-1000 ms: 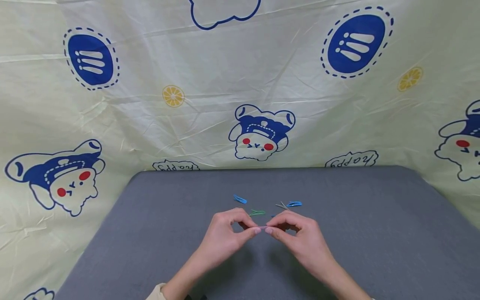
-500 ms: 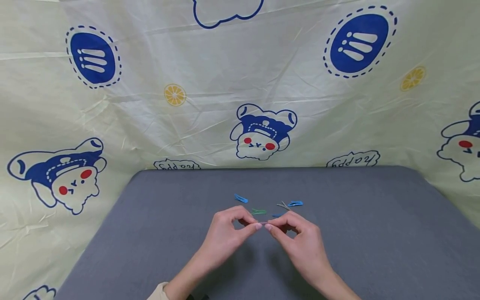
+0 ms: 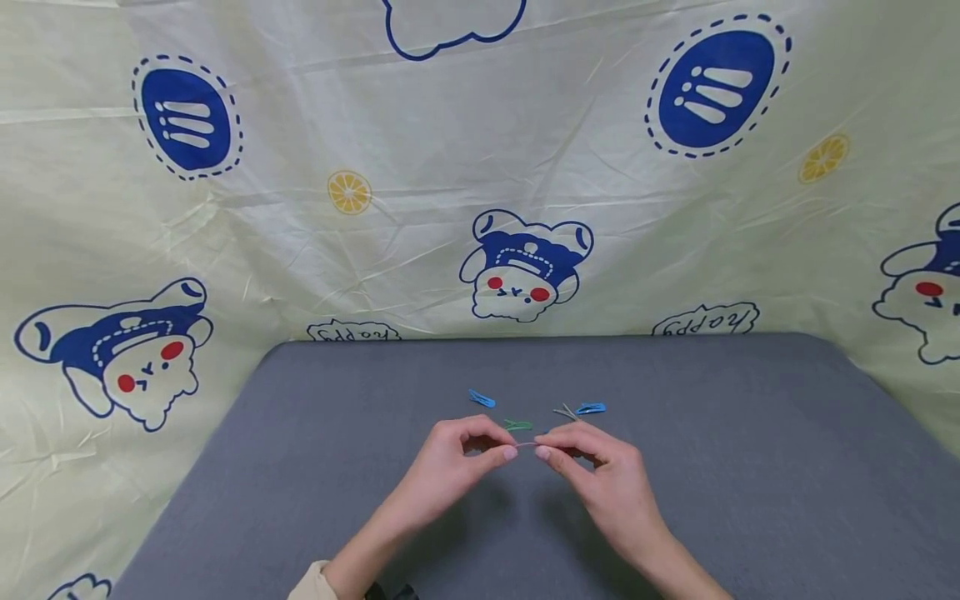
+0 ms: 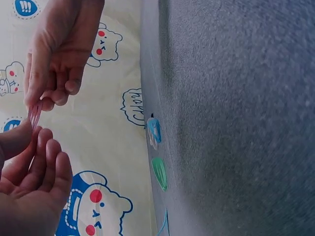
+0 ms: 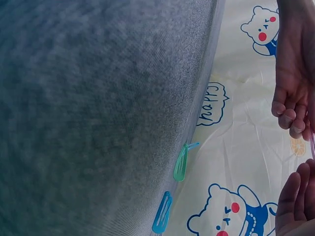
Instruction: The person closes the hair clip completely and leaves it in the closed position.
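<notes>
From my remote station I see the left hand (image 3: 457, 458) and the right hand (image 3: 607, 467) raised above the worktop (image 3: 300, 483), which is covered in dark grey fabric, their shadows falling below. Between their fingertips is a slim pink clip with narrow strands (image 4: 34, 117); the left hand pinches one end between thumb and fingers, and the right hand pinches the other. Just beyond the gap between the hands I find a green teardrop-shaped clip (image 3: 517, 425) lying on the worktop. A blue elongated clip (image 3: 482, 399) lies beyond the left hand, while past the right hand's knuckles lie a grey, forked-looking clip (image 3: 566, 412) and, just beside it, a second blue clip (image 3: 591, 408). Behind the worktop, farther from both hands, hangs a pale sheet printed with cartoon bears (image 3: 420, 133).
</notes>
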Motion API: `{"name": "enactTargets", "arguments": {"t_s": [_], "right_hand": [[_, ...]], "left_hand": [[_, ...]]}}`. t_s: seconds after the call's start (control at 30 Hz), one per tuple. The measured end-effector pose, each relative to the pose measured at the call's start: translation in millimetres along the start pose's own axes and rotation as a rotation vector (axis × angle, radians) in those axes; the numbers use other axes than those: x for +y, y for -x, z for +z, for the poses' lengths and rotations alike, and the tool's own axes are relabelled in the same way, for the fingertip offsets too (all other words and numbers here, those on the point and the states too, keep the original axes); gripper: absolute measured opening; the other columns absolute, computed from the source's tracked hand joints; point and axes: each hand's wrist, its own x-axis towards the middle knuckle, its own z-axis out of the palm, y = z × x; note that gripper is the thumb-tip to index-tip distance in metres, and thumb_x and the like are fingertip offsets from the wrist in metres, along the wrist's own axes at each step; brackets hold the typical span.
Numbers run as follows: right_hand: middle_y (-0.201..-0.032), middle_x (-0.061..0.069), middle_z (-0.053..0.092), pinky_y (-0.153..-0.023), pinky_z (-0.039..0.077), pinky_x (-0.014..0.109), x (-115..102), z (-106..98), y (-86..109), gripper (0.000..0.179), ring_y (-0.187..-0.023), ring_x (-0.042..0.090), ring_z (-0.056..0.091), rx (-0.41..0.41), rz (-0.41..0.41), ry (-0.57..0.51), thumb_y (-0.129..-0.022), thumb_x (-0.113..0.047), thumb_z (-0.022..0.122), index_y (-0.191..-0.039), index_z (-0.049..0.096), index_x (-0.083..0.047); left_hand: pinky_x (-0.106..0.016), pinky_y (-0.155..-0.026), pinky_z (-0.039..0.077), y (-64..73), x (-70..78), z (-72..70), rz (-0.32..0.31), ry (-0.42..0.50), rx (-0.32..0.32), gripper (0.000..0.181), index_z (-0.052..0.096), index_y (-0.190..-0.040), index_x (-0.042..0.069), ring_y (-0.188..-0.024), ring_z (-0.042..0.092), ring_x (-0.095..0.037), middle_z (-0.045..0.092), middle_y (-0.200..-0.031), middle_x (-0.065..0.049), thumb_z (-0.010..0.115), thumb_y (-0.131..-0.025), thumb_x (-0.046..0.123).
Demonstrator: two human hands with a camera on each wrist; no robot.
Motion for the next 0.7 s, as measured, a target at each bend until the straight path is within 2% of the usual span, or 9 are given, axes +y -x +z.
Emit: {"name": "enactTargets", "arguments": {"t_s": [0.27, 0.43, 0.57, 0.7], "right_hand": [[-0.095, -0.007, 0.070, -0.066, 0.049, 0.026, 1.7, -1.3, 0.9, 0.015, -0.085, 0.015, 0.060, -0.014, -0.003, -0.019, -0.087, -0.016, 0.076, -0.099, 0.077, -0.024], [-0.097, -0.007, 0.070, -0.070, 0.049, 0.027, 0.8, -0.6, 1.1, 0.012, -0.089, 0.015, 0.060, -0.038, 0.035, -0.027, -0.087, -0.020, 0.077, -0.098, 0.077, -0.024], [-0.098, -0.007, 0.069, -0.076, 0.052, 0.028, -0.8, 0.2, -0.1, 0.011, -0.089, 0.015, 0.061, -0.057, 0.081, -0.022, -0.087, -0.021, 0.077, -0.097, 0.076, -0.024], [-0.096, -0.010, 0.068, -0.078, 0.052, 0.029, -2.0, 0.8, -1.2, 0.013, -0.084, 0.014, 0.062, -0.065, 0.096, 0.008, -0.086, -0.021, 0.077, -0.098, 0.075, -0.025]], "left_hand": [[-0.026, -0.075, 0.051, -1.2, -2.4, -1.2, -0.088, 0.086, -0.086, 0.008, 0.075, -0.095, 0.009, -0.080, 0.065, -0.017, 0.069, -0.087, 0.001, 0.072, -0.091, 0.015], [-0.026, -0.076, 0.051, -1.2, -4.1, -3.1, -0.119, 0.143, -0.115, 0.010, 0.074, -0.097, 0.005, -0.081, 0.064, -0.014, 0.069, -0.090, -0.005, 0.073, -0.089, 0.010], [-0.027, -0.073, 0.051, -1.8, -5.6, -5.9, -0.119, 0.101, -0.110, 0.007, 0.075, -0.095, 0.011, -0.080, 0.063, -0.015, 0.069, -0.089, -0.001, 0.075, -0.088, 0.014], [-0.032, -0.074, 0.051, -2.1, -6.1, -8.7, -0.083, -0.007, -0.097, 0.005, 0.075, -0.093, 0.019, -0.081, 0.063, -0.015, 0.069, -0.085, 0.006, 0.076, -0.088, 0.018]]}}
